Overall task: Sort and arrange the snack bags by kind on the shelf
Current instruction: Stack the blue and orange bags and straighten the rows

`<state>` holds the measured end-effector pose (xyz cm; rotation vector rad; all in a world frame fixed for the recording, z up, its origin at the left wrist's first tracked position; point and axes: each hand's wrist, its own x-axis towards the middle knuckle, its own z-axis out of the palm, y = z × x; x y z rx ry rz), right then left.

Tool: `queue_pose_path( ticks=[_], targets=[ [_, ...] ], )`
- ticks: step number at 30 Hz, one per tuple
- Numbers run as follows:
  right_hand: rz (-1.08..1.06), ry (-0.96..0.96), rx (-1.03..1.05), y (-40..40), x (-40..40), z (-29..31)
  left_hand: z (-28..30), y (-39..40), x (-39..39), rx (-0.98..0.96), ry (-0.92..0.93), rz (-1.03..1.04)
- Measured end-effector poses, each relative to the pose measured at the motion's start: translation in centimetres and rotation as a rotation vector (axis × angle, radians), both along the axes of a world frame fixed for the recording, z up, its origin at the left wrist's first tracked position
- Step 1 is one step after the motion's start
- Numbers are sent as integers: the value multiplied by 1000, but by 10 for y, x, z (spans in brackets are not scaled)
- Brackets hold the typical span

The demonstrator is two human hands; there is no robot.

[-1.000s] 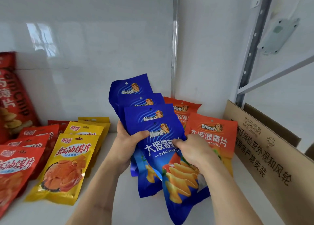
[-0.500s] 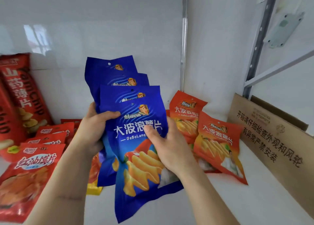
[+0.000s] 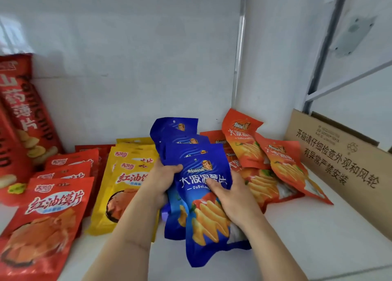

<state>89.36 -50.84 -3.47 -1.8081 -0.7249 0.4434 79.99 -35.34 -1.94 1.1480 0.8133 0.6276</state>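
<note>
1. Over the white shelf (image 3: 301, 234), both my hands grip the fanned blue bags (image 3: 191, 153).
2. Left hand (image 3: 161, 181) curls round their left edge; right hand (image 3: 231, 198) pinches the front one.
3. Orange bags (image 3: 284, 164) lie just right; yellow bags (image 3: 125, 174) just left.

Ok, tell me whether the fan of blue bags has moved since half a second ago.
Yes. The blue bags, held in the left hand and right hand, have come down: their tops now sit about level with the orange bags, no longer well above them.
</note>
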Motion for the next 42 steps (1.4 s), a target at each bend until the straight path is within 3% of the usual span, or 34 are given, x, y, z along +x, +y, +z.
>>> queue_pose_path(
  ticks=[7,16,27,31,36,42],
  targets=[
    [-65,-19,-39,-3,5,-5,0,0,11,80,94,-88],
    [-85,-112,-69,24,-7,-12,4,38,6,112,320,-54],
    [-108,-88,-37,28,-12,-8,23,44,1,-52,232,-24],
    [-83,-64,-25,23,-18,-7,28,40,5,126,259,68],
    [-140,-158,-54,25,-27,-13,10,28,9,599,491,147],
    [-236,-207,-82,34,-28,-20,-10,25,12,725,566,146]
  ],
)
